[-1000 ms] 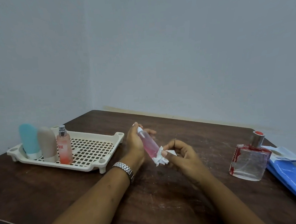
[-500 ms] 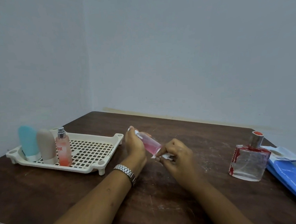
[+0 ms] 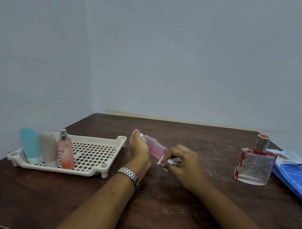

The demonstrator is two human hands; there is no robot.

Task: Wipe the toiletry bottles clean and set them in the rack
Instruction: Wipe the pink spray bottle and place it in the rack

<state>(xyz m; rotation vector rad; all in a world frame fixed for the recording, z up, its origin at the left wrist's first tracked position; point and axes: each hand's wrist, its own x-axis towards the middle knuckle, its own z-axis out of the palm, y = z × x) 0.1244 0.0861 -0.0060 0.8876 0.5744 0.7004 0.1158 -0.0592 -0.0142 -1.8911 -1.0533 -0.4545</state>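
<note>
Brown scuffed wood fills the near ground, the tabletop point(image 3: 161, 211) scratched all over. Two forearms reach out across it, with a metal wristwatch point(image 3: 129, 175) on the left one. Up at the hands now: the left hand point(image 3: 140, 148) is wrapped round the cap end of the slim pink bottle point(image 3: 155, 147), holding it tilted clear of the tabletop. The cap points up and away, and the base angles down toward the right hand point(image 3: 183, 162). That hand's fingers are curled, pinching a crumpled white wipe point(image 3: 172, 160) against the bottle's base. So the bottle sits in the air between both hands, mid-wipe and not yet in the rack. It looks like thin clear plastic with pink liquid inside: light, fairly stiff, probably slick where damp. I'd say the firm hold belongs up by the cap, leaving the barrel free for the wipe. Further out on the left stands the cream rack point(image 3: 75, 169), with a blue tube point(image 3: 30, 144), a beige tube point(image 3: 48, 147) and a peach spray bottle point(image 3: 66, 151) upright along its left side. Out right, a square glass perfume bottle point(image 3: 254, 164) waits just beside a blue packet point(image 3: 299, 176). It looks heavy and breakable, best gripped across its flat faces.
</note>
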